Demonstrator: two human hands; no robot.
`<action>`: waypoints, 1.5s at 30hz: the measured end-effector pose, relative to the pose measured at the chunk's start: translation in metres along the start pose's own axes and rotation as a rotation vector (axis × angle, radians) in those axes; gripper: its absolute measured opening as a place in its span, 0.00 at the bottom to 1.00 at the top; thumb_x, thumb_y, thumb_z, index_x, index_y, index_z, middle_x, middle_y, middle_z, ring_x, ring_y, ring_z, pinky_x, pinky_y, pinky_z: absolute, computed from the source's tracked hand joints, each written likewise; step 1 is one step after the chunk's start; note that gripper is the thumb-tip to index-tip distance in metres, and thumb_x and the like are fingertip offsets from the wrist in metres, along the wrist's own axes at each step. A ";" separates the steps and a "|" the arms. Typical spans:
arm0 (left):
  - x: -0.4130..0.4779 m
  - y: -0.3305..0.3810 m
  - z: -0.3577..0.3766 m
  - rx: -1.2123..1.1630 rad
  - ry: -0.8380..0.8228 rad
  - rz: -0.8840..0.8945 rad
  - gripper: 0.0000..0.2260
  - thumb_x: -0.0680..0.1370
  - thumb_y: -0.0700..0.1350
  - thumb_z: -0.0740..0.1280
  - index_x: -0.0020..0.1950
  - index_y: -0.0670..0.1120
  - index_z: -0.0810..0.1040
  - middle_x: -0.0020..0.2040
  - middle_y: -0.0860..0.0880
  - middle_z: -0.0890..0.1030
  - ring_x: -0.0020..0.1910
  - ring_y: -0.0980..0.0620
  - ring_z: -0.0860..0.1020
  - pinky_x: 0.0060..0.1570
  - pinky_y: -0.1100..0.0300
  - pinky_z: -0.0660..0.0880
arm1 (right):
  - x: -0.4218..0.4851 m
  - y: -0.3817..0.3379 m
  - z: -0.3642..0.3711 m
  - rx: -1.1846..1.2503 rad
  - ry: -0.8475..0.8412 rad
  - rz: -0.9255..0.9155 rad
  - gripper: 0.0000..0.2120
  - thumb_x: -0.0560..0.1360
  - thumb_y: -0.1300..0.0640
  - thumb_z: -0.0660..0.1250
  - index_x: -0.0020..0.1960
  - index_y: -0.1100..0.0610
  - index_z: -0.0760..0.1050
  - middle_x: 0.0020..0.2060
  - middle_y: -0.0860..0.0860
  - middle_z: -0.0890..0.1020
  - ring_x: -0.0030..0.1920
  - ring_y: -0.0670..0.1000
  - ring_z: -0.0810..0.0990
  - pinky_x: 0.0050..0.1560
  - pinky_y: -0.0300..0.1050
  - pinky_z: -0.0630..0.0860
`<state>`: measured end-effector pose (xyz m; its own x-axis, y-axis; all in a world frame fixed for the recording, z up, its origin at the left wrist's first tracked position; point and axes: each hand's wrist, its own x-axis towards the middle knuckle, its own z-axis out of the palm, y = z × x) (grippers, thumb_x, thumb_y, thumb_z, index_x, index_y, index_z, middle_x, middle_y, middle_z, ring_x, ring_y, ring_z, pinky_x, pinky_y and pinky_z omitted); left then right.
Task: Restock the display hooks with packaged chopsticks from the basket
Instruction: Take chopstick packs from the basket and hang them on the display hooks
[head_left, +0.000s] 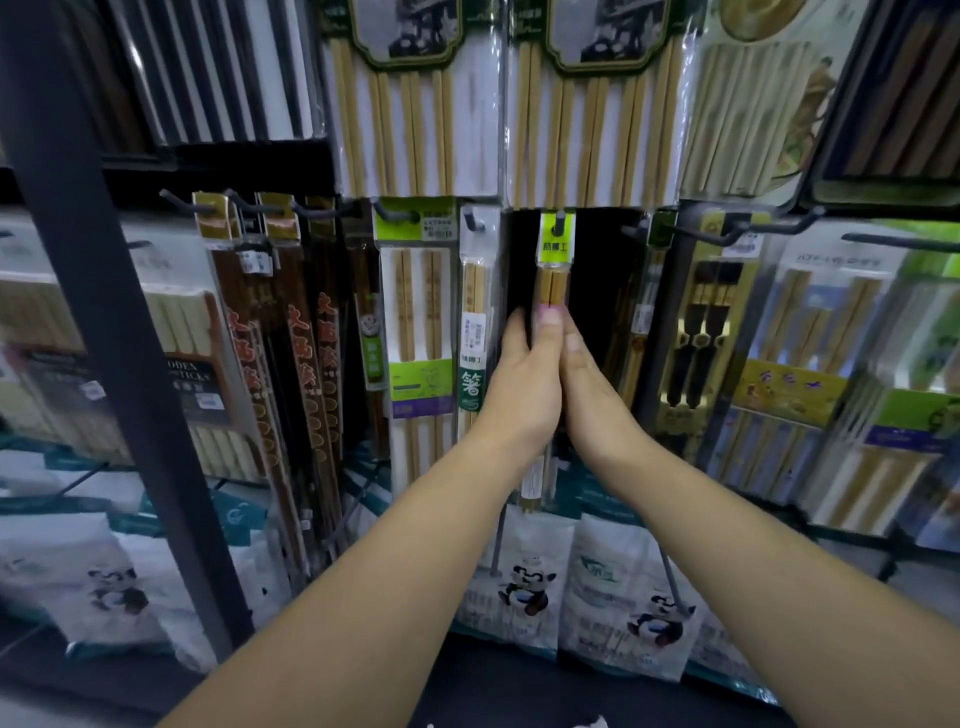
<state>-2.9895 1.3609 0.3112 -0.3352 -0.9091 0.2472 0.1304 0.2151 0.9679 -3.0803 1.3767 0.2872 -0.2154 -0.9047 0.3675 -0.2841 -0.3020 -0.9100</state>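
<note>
chopsticks (551, 287): pale wood | wrapper (533, 480): glossy plastic | hook (559, 222): dark metal

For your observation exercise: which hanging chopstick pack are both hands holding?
The narrow pack with the lime-green header, on the centre hook; left hand and right hand clasp it. Neighbouring packs hang untouched.

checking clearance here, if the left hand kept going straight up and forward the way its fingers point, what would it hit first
Probably the lime-green header card of the chopstick pack that the left hand and right hand clasp, at its hook. Depth is unclear; the dark gap behind may come first.
</note>
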 end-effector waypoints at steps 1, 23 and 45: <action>-0.007 -0.003 -0.002 0.036 0.000 -0.002 0.27 0.87 0.56 0.57 0.85 0.53 0.54 0.81 0.50 0.65 0.79 0.52 0.64 0.78 0.53 0.60 | -0.006 0.002 -0.002 0.012 0.006 0.019 0.27 0.86 0.42 0.45 0.83 0.45 0.48 0.82 0.43 0.56 0.78 0.39 0.57 0.77 0.38 0.56; -0.279 -0.289 -0.129 0.847 0.103 -0.795 0.19 0.84 0.55 0.60 0.67 0.43 0.75 0.60 0.39 0.81 0.60 0.37 0.77 0.54 0.51 0.72 | -0.330 0.264 0.034 -0.716 -0.730 0.701 0.07 0.80 0.57 0.67 0.54 0.56 0.82 0.49 0.52 0.85 0.51 0.53 0.83 0.50 0.46 0.75; -0.343 -0.340 -0.132 0.704 0.130 -0.838 0.16 0.83 0.63 0.57 0.52 0.50 0.70 0.47 0.47 0.83 0.49 0.44 0.81 0.52 0.46 0.77 | -0.362 0.395 0.055 -0.956 -0.738 0.738 0.33 0.76 0.47 0.73 0.77 0.54 0.65 0.69 0.57 0.67 0.68 0.62 0.69 0.65 0.54 0.74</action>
<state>-2.7959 1.5530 -0.1085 0.0374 -0.8835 -0.4669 -0.6669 -0.3700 0.6468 -3.0630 1.5681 -0.2158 -0.1443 -0.7998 -0.5826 -0.9005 0.3503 -0.2577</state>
